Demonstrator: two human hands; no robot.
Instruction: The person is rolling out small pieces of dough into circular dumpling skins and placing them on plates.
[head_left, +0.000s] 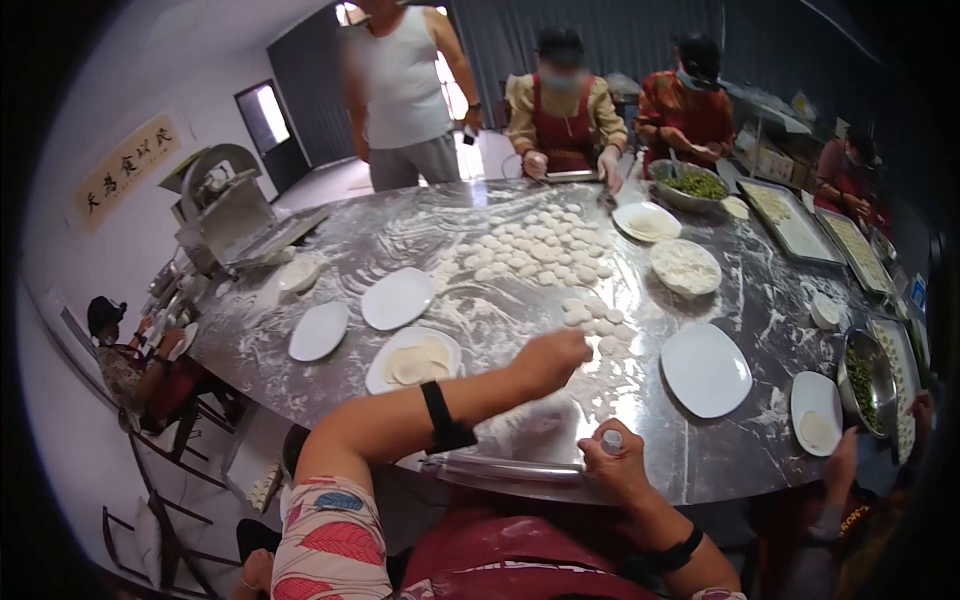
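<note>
My left hand (553, 362) reaches over the floured steel table (700, 455), its fingers closed and pointing down beside a small group of flattened dough pieces (600, 322). Whatever is in those fingers is hidden. My right hand (615, 462), near the front edge, is wrapped round a rod (611, 438) whose pale round end shows above the fist. A long shiny cylinder (510, 470) lies along the table edge, reaching to my right hand. Left of my left hand, a white plate holds stacked round dough wrappers (418, 362).
Many dough pieces (540, 245) spread across the middle. Plates (706, 370) and a flour bowl (686, 268) stand around. Bowls of chopped greens (695, 185) and trays (795, 222) line the right. A machine (225, 205) stands at left. Several people surround the table.
</note>
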